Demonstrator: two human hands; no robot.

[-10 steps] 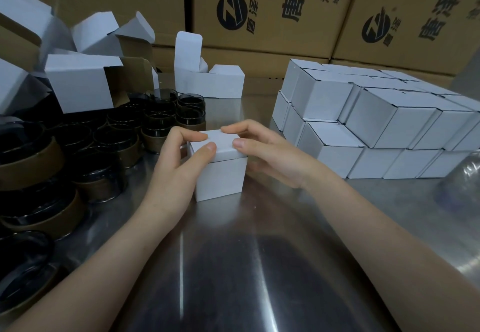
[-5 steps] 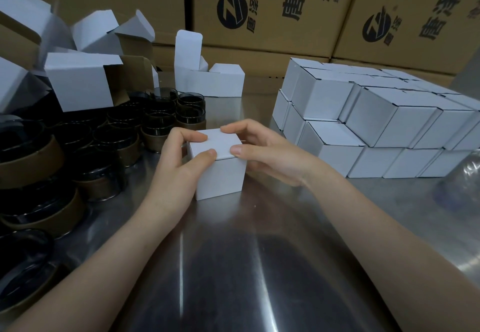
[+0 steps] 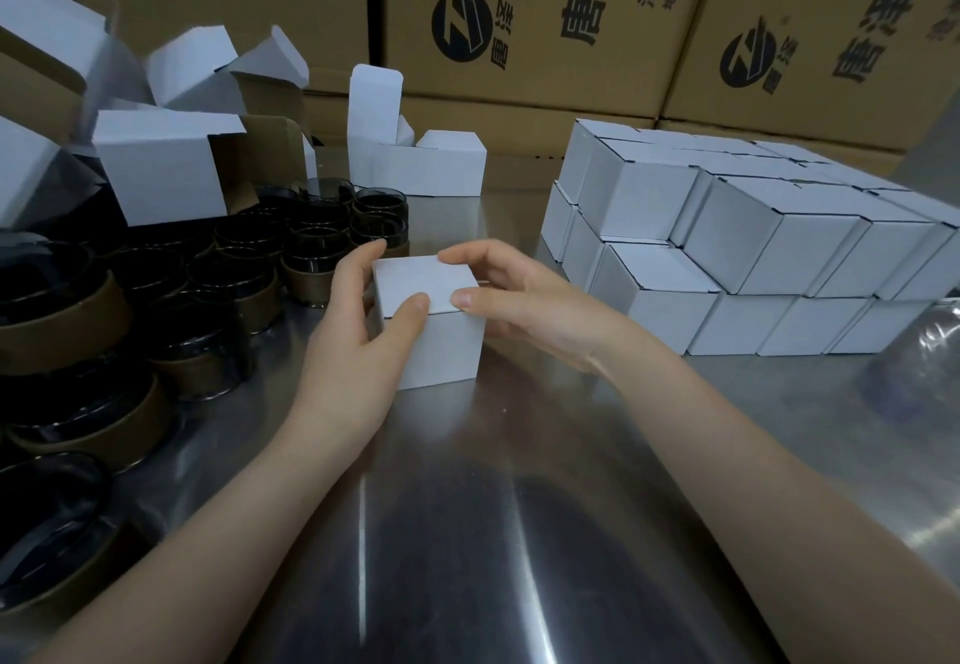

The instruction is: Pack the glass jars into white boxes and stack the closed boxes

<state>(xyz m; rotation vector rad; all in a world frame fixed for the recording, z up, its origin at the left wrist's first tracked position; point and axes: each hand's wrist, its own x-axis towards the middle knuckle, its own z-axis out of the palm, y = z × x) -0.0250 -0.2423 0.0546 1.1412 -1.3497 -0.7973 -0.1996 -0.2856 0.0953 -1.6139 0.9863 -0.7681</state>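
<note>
- Gripping a small cube-shaped white box (image 3: 452,346) of smooth matt card, closed, the left hand (image 3: 358,351) and right hand (image 3: 524,305) curl round its top edges, thumbs on the near rim
- Dark glass jars (image 3: 218,310) with brown bands crowd the left; open white boxes (image 3: 161,164) lie behind them, stacked closed boxes (image 3: 727,248) sit right, and printed brown cartons (image 3: 519,14) stand at the back
- That box stands on the shiny steel table (image 3: 467,533), directly between both hands
</note>
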